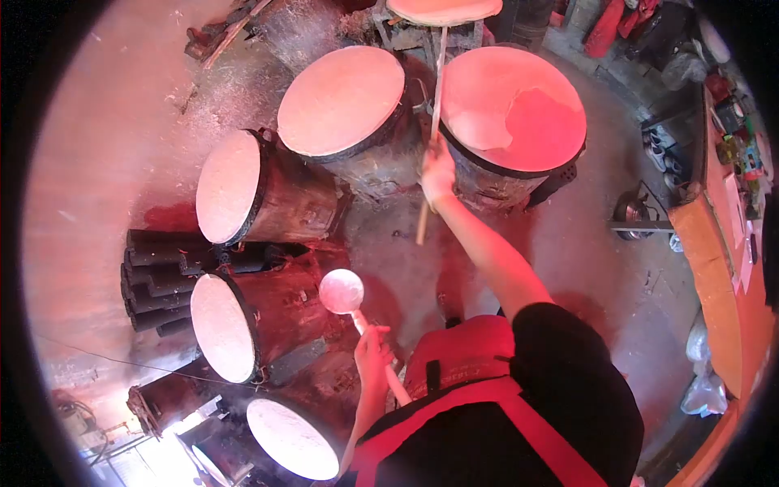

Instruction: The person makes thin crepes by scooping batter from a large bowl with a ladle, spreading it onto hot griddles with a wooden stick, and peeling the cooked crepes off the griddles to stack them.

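My right hand (438,170) is closed around a long wooden stick (425,213), arm stretched forward between two barrels. The stick's far end meets a pale round disc (445,10); I cannot tell whether they are joined. Lower down, my left hand (373,354) grips a round-headed stick (395,385), its pale knob (341,290) pointing up and away from me. Beside my right hand stands a barrel (535,122) whose top is partly pale, partly deeper red, with a ragged border between. Another barrel (341,101) with an even pale top stands to its left.
More pale-topped barrels curve down my left side: one barrel (230,188), another (222,329) and a bright one (292,438). Dark tubes (158,280) lie stacked behind them. To the right are an orange-sided table (706,276), a metal kettle (631,213) and shoes (657,154).
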`<state>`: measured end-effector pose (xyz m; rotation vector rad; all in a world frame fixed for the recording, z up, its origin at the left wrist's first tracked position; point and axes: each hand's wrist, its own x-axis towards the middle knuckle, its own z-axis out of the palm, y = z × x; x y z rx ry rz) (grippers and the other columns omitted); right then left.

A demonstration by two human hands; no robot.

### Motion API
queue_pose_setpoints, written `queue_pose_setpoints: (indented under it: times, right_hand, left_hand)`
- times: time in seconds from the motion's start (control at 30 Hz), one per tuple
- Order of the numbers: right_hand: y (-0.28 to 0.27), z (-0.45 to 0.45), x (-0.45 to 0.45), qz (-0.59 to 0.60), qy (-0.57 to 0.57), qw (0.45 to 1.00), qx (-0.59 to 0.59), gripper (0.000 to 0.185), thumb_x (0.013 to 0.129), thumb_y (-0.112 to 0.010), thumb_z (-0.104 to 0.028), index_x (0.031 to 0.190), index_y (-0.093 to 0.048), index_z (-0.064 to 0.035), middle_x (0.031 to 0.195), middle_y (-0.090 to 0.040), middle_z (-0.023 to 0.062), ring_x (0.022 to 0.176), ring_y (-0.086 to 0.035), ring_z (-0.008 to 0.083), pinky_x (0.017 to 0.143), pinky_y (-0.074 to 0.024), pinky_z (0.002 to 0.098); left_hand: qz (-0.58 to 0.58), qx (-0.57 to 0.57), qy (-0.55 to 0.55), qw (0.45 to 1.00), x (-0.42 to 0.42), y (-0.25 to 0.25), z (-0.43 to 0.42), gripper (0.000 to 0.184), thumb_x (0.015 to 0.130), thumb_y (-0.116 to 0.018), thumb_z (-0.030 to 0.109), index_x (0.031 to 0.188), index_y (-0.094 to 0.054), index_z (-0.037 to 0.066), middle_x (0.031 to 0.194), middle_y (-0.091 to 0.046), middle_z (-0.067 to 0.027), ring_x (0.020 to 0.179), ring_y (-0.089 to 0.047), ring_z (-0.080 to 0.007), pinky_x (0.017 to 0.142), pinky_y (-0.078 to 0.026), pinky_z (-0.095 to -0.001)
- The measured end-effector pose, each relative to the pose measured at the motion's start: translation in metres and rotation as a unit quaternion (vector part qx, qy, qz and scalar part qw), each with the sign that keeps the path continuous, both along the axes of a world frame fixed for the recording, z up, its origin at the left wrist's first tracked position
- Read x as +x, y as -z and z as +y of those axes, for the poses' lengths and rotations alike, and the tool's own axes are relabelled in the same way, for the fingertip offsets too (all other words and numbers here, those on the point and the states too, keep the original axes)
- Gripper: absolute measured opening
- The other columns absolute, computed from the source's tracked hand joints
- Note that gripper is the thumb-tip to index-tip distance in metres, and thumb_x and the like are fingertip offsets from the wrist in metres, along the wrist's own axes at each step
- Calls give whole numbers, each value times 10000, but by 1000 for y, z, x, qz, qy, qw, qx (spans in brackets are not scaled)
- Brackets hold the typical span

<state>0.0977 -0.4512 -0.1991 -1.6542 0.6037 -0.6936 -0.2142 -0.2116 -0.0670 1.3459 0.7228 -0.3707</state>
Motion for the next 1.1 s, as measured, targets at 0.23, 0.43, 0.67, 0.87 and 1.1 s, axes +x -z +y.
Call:
queue_pose_setpoints:
  times: [0.23, 0.43, 0.67, 0.87, 1.1]
  right_hand:
    - [9, -22, -95, 4, -8, 1000, -8, 430, 996, -470, -277, 1412, -433, -176, 812, -563, 27, 680, -534, 148, 631, -429, 292]
    - [-50, -112, -195, 36, -24, 950, 308, 365, 999, -487, -400, 1335, -471, -258, 645, -427, -37, 470, -419, 76, 392, -340, 246]
    - [-40, -127, -195, 47, -302, 875, 376, 567, 950, -603, -339, 1460, -384, -221, 789, -554, -48, 613, -571, 118, 526, -468, 266]
    - [-85, -254, -255, 185, -181, 901, 348, 421, 1002, -480, -335, 1420, -426, -330, 632, -414, -69, 444, -341, 48, 388, -267, 227]
    - [-75, -278, -240, 144, -372, 859, 320, 430, 996, -483, -347, 1416, -443, -266, 665, -432, -67, 467, -349, 48, 414, -264, 216]
  left_hand:
    - [-12, -17, 22, 1000, -10, 5, 23, 263, 1012, -516, 267, 993, -628, 30, 728, -385, 78, 522, -310, -5, 437, -241, -179]
    - [-7, -45, 87, 995, -6, 2, 5, 266, 1024, -483, 252, 1040, -623, 26, 816, -426, 43, 550, -346, -19, 452, -271, -180]
    - [-28, -75, 109, 991, 15, -18, -64, 287, 1022, -493, 276, 1024, -625, 22, 744, -374, 69, 528, -312, -5, 443, -245, -173]
    - [-36, -55, 134, 989, 27, -26, -123, 297, 1031, -464, 263, 1046, -613, 6, 794, -411, 42, 554, -342, -22, 455, -271, -179]
    - [-41, -87, 138, 986, 46, -37, -211, 287, 1026, -487, 257, 1046, -626, 7, 746, -369, 66, 527, -315, -7, 435, -243, -175]
